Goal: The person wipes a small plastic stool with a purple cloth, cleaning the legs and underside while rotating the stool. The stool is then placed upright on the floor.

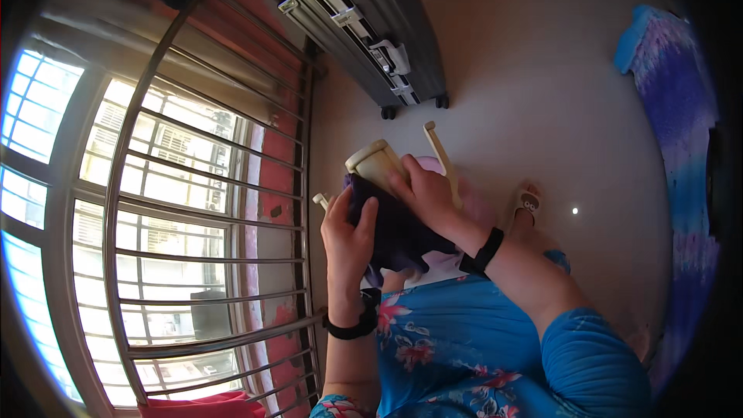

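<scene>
A dark purple cloth (398, 232) hangs bunched between my hands above my lap. My left hand (346, 236) is closed round its left side, thumb raised along the folds. Behind the cloth's upper edge rises a cream plastic piece (379, 162) with a thick rounded rim. My right hand (427, 195) grips the right side of this piece, where the cloth meets it. A slim cream bar (439, 151) with a knobbed end stands beyond the right hand, and a shorter cream end (321, 201) shows left of the left hand. How these parts join is hidden.
Metal railings (209, 259) and a bright barred window (155, 162) run along the left. A grey wheeled suitcase (379, 39) stands ahead on the pale floor (526, 85). At the far right is a blue and purple surface (685, 108). Something pink (472, 201) lies behind my right hand.
</scene>
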Motion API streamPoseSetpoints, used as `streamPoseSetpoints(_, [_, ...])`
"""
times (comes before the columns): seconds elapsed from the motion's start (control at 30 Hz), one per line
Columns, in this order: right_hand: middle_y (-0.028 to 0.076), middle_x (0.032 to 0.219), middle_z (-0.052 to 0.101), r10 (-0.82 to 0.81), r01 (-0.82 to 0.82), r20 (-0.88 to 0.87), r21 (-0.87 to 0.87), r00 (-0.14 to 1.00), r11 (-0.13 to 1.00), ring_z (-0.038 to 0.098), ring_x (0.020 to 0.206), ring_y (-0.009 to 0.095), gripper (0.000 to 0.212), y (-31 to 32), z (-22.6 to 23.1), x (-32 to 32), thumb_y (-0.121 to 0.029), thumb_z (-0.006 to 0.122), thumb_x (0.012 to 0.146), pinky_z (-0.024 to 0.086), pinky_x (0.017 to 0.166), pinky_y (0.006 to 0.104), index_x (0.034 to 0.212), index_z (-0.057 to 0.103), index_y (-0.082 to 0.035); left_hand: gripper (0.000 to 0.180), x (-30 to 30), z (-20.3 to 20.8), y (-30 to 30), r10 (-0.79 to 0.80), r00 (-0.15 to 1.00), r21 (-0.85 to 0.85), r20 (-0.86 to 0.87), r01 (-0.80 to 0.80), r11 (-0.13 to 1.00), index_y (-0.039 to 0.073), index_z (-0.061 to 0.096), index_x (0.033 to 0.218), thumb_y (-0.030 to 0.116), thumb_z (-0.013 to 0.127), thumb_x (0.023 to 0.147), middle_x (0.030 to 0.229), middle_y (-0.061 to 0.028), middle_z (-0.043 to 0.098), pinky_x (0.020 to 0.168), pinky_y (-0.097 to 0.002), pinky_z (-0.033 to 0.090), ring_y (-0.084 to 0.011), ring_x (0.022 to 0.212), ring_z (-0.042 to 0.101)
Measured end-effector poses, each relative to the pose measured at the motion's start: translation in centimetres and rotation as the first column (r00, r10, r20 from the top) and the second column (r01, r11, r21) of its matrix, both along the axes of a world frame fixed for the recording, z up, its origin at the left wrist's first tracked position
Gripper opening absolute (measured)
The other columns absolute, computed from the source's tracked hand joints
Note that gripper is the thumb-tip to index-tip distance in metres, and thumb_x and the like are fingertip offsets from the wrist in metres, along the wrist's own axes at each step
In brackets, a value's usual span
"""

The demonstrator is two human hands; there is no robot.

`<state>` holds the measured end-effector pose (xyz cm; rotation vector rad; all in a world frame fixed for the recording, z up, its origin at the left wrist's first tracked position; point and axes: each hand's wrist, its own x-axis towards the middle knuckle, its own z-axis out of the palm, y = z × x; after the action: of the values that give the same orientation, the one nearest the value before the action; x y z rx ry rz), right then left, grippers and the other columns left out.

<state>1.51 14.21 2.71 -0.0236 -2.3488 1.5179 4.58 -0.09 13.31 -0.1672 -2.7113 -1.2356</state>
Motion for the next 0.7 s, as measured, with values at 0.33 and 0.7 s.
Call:
streamPoseSetpoints(0.33, [0.018, 0.070, 0.066, 0.005, -0.005, 0.005, -0.021, 1.000, 1.000, 0.066, 0.067, 0.043, 0.038, 0.1, 0.2, 0.3, -0.046, 0.056, 0.100, 0.049, 0.057, 0.0530, 0.098, 0.052, -0.008, 0.054, 0.0, -2.8, 1.9, 0.019, 0.981, -0.363, -0.194, -0.090, 0.927, -0.005, 0.053, 0.137, 0.025, 0.065, 0.094, 0.113, -0.0174, 0.060, 0.083, -0.0453, 0.053, -0.0380, 0.105, 0.063])
streamPoseSetpoints(0.7, [0.019, 0.074, 0.066, -0.029, 0.028, 0.007, 0.035, 1.000, 0.999, 0.066, 0.070, 0.044, 0.037, -0.3, 0.8, 0.6, -0.047, 0.054, 0.101, 0.048, 0.058, 0.0544, 0.099, 0.052, -0.010, 0.048, -1.4, -3.4, 0.5, 0.027, 0.999, 0.242, -0.043, -0.016, 0.970, -0.007, 0.057, 0.132, 0.010, 0.066, 0.088, 0.108, -0.0123, 0.062, 0.090, -0.0319, 0.050, -0.0214, 0.102, 0.063])
